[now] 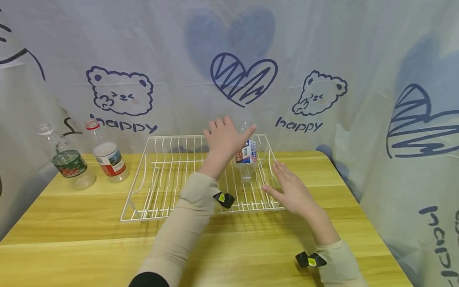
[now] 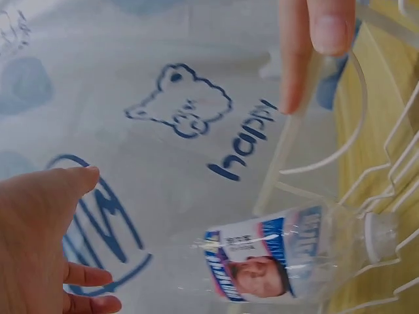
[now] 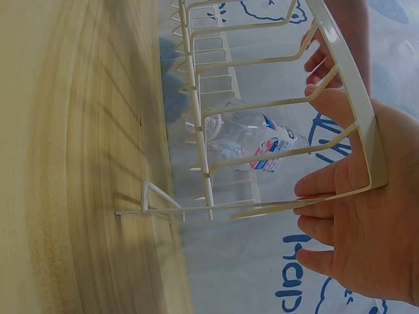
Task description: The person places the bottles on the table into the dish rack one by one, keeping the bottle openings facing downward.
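Head view, and here's the bottle (image 1: 246,154), sitting just to the right of and below the left grip (image 1: 226,137), right off the thumb side! It's upside down, long axis close to vertical, perhaps leaning a touch, with the cap (image 2: 382,237) down at the wires of the rack (image 1: 175,136) and the base uppermost, nearest that left thumb. The left grip is spread wide, fingers and thumb well parted, nothing in it; the left wrist view shows what looks like a gap before the clear plastic.

Over to the right grip (image 1: 292,191): fingers straight, thumb held away, no hold on the bottle. It's at the rack's right end, beside the end rail (image 3: 376,157); whether skin meets metal along its whole length, I can't tell. Bottle from there? Inward to the left, beyond the rack's wires.

So the left looks the nearer of the two, with the clearer path, and my call is that everything turns on that upright axis: fingers and thumb would need to come either side of it. Well out to the left grip's left, two more bottles (image 1: 109,159) stand on the table (image 1: 265,247).
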A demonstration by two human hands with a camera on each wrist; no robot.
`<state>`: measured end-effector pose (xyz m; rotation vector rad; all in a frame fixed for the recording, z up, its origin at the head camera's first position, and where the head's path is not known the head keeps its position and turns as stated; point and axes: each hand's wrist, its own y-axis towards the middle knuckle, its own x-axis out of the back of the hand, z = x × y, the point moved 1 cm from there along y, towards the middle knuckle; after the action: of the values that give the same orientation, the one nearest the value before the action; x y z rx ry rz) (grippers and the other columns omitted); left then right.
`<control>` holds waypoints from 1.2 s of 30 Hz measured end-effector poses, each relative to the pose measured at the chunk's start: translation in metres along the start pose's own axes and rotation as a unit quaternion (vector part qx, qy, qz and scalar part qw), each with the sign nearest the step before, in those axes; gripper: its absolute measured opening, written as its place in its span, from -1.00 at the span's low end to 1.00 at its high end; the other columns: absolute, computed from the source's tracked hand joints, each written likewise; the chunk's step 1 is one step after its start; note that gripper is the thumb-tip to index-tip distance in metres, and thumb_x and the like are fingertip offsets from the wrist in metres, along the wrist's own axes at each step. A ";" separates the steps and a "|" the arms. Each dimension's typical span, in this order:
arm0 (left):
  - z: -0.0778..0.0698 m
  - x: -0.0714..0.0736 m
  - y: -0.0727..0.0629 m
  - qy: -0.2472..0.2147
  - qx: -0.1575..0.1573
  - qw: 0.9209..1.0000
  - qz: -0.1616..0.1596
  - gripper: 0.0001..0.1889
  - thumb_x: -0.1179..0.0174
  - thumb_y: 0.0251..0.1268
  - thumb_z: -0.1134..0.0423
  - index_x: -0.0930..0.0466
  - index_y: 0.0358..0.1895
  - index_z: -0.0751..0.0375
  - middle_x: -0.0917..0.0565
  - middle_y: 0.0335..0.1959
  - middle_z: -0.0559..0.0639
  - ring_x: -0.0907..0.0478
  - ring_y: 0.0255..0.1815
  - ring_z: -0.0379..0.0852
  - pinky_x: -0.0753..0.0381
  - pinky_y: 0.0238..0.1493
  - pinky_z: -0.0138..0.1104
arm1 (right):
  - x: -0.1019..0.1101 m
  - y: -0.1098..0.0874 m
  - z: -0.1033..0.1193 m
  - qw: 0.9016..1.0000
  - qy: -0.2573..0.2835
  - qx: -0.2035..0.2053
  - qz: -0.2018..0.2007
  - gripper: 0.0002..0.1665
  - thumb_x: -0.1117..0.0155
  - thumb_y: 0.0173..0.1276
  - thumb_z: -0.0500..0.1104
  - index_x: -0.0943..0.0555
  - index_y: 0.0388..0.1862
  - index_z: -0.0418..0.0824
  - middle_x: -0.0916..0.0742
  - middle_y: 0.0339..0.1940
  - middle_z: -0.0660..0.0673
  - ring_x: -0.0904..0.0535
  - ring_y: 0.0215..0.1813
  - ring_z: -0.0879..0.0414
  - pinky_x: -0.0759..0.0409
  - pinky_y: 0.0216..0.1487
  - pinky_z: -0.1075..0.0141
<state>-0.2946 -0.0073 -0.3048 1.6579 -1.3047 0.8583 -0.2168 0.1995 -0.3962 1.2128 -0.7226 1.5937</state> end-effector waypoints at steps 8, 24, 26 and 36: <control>0.017 0.027 -0.025 -0.018 -0.027 0.999 -0.002 -0.03 0.28 0.08 -0.66 -0.29 0.33 0.05 -0.39 0.28 0.15 -0.25 0.26 0.16 -0.22 0.24 0.08 | 0.001 -0.003 0.005 1.000 -0.021 -0.003 -0.003 0.07 0.16 0.42 0.43 0.05 0.56 -0.30 -0.01 0.62 -0.22 0.09 0.62 -0.19 0.06 0.57 -0.08; 0.083 0.063 -0.070 -0.040 -0.050 0.997 -0.045 -0.09 0.17 0.14 -0.59 -0.32 0.28 0.10 -0.39 0.28 0.19 -0.20 0.27 0.21 -0.12 0.22 0.14 | -0.001 -0.005 0.012 0.998 -0.057 -0.027 -0.004 0.08 0.21 0.41 0.46 0.00 0.55 -0.32 -0.06 0.60 -0.26 0.05 0.62 -0.20 0.01 0.55 -0.09; 0.094 0.067 -0.076 -0.042 -0.048 0.997 -0.051 -0.08 0.17 0.14 -0.59 -0.33 0.29 0.12 -0.38 0.29 0.20 -0.19 0.28 0.23 -0.11 0.22 0.16 | -0.001 -0.005 0.012 0.998 -0.052 -0.027 -0.004 0.07 0.20 0.42 0.45 0.00 0.55 -0.33 -0.06 0.60 -0.26 0.05 0.61 -0.21 0.01 0.55 -0.10; 0.149 0.090 -0.093 -0.025 -0.005 0.997 -0.079 -0.09 0.16 0.21 -0.54 -0.31 0.34 0.16 -0.38 0.31 0.28 -0.17 0.26 0.34 -0.07 0.14 0.23 | -0.001 -0.001 0.006 0.999 -0.030 -0.019 -0.002 0.04 0.18 0.44 0.40 0.02 0.55 -0.33 -0.05 0.60 -0.26 0.07 0.62 -0.20 0.04 0.56 -0.07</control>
<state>-0.1813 -0.1686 -0.3054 1.7586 -1.1905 0.7187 -0.2136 0.1942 -0.3949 1.2376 -0.7852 1.5398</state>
